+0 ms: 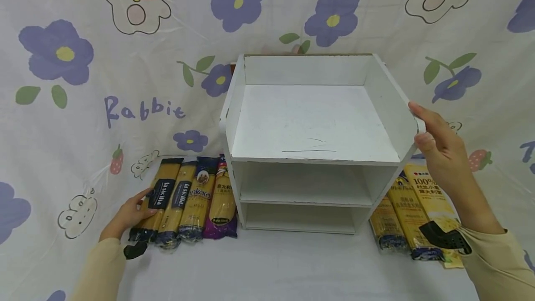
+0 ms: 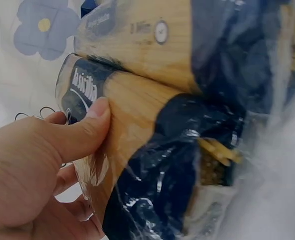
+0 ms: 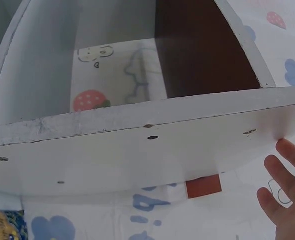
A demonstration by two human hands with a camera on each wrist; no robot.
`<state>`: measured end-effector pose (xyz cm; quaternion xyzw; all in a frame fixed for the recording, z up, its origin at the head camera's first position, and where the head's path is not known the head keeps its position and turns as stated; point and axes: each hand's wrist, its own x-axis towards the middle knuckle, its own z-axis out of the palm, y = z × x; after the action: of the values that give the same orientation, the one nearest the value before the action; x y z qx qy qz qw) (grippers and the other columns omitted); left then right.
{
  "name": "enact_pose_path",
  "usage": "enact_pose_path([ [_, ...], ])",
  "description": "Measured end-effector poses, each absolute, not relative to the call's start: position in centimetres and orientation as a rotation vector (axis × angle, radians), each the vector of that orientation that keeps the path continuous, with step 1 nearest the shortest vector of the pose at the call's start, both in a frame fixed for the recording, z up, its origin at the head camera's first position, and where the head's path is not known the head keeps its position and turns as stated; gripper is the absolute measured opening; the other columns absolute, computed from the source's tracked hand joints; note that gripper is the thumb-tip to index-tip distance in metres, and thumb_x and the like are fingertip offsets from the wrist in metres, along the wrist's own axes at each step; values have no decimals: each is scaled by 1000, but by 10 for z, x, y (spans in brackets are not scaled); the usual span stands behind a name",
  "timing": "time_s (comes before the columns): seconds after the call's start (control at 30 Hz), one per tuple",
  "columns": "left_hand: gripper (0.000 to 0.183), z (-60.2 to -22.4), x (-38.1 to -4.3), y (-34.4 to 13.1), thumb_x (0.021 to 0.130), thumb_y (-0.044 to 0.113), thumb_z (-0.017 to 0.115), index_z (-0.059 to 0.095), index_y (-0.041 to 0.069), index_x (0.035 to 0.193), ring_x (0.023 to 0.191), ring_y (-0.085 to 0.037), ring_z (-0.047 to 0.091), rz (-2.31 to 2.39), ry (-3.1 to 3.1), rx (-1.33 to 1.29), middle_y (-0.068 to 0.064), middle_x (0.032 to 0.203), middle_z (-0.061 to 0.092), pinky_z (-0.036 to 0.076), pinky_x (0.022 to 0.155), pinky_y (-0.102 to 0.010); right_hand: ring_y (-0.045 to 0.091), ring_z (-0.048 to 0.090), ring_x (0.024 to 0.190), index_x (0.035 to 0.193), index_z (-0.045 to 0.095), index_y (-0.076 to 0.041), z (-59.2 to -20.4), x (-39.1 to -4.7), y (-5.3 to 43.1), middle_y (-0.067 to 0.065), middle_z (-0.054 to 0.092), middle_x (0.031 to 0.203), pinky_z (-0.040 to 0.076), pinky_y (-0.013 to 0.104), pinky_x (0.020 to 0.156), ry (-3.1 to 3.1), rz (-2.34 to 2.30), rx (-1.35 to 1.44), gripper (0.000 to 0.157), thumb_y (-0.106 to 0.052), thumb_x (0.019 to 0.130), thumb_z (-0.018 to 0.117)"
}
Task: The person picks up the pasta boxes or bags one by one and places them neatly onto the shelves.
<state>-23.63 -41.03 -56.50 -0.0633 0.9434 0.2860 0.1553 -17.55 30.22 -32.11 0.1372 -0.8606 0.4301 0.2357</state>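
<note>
My left hand [image 1: 127,215] grips the leftmost pack of spaghetti [image 1: 160,195], a clear and dark-blue wrapper at the left end of a row. In the left wrist view the thumb [image 2: 95,117] lies across its front, with the other fingers behind its edge. A white shelf unit [image 1: 301,182] with an open top tray and two compartments stands in the middle. My right hand [image 1: 445,157] holds the front corner of its right side panel, thumb at the front edge. In the right wrist view, fingers [image 3: 285,170] reach out at the outer face of the panel [image 3: 107,162].
Beside the held pack, several more spaghetti packs [image 1: 195,201] lean in a row up to the shelf's left side. Three yellow pasta packs [image 1: 411,217] lie right of the shelf, partly behind my right forearm. A patterned cloth [image 1: 142,73] hangs behind.
</note>
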Motion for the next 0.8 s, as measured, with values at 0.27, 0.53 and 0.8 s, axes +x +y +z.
enact_pose_path([
  [0.27, 89, -556, -241, -416, 88, 30, 74, 21, 11, 158, 116, -47, 50, 938, 2658, -109, -39, 141, 39, 52, 92, -54, -7, 38, 135, 152, 41, -25, -320, -175, 302, -15, 39, 156, 33, 11, 108, -2365, 1185, 405, 48, -14, 105, 46],
  [0.53, 88, -546, -245, -421, 92, 25, 69, 13, 18, 160, 113, -39, 59, 1095, 2459, -114, -38, 147, 32, 58, 85, -42, -8, 38, 135, 151, 42, -24, -319, -175, 301, -16, 40, 155, 33, 8, 103, -2360, 1175, 412, 48, -13, 105, 45],
  [0.8, 86, -545, -248, -423, 92, 27, 69, 16, 20, 159, 123, -43, 53, 1087, 2425, -85, -35, 157, 19, 55, 95, -45, -9, 38, 135, 151, 42, -24, -320, -174, 301, -15, 39, 157, 34, 11, 107, -2381, 1147, 384, 48, -13, 104, 45],
])
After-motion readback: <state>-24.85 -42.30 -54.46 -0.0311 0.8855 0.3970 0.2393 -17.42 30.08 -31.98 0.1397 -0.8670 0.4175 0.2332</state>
